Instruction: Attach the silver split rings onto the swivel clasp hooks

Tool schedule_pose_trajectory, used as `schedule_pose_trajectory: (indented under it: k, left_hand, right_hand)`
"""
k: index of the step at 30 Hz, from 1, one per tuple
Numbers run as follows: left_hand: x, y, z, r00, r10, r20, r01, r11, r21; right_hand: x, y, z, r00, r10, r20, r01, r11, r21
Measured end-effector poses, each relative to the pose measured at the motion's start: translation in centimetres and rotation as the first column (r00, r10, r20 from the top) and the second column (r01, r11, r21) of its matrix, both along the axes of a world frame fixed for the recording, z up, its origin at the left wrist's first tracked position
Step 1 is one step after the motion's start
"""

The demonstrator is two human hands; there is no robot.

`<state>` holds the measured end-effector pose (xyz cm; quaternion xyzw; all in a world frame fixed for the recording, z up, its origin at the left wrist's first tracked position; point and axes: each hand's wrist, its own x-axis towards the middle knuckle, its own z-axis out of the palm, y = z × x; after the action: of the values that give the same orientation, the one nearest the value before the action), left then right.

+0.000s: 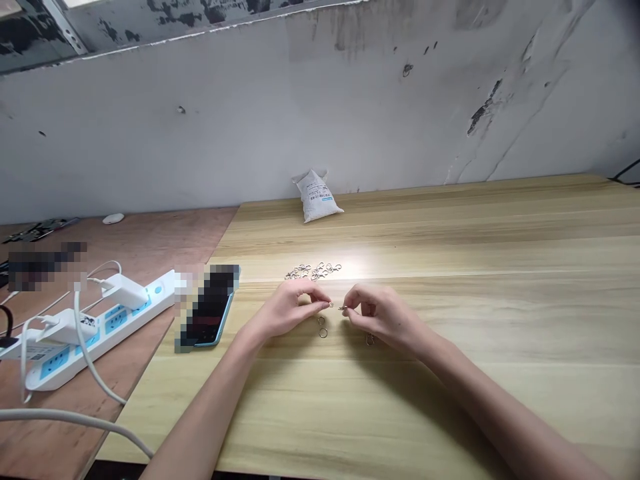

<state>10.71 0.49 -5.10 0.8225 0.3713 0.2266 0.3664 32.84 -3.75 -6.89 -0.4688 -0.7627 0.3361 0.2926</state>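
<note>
Above the wooden table, my left hand (295,308) pinches a tiny metal ring (331,305) between thumb and forefinger. Facing it across a narrow gap, my right hand (380,312) grips a small metal clasp (343,308) in its fingertips; most of that piece is covered. Two loose split rings (323,333) lie on the table below the gap, one just behind the other. More metal rings (370,339) show partly under my right hand. Just beyond my left hand is a loose pile of silver swivel clasps (320,271).
A white plastic packet (320,197) with a printed label stands near the wall. At left lie a phone (213,310) with a blue edge and a white power strip (105,327) with plugged-in chargers. A pale cable (75,417) crosses the left table edge.
</note>
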Motion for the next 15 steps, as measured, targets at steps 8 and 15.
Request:
schedule_pose_trajectory:
  k: [8,15]
  left_hand:
    - [0.0,0.0,0.0,1.0,-0.016,-0.002,0.016,0.994,0.111]
    - [0.1,0.1,-0.1,0.999,0.008,-0.034,0.0,0.972,0.234]
  right_hand:
    - [0.7,1.1,-1.1,0.927,-0.098,0.361,-0.078,0.893,0.444]
    - [0.6,1.1,-0.6,0.927,-0.233,0.295,-0.019,0.755,0.656]
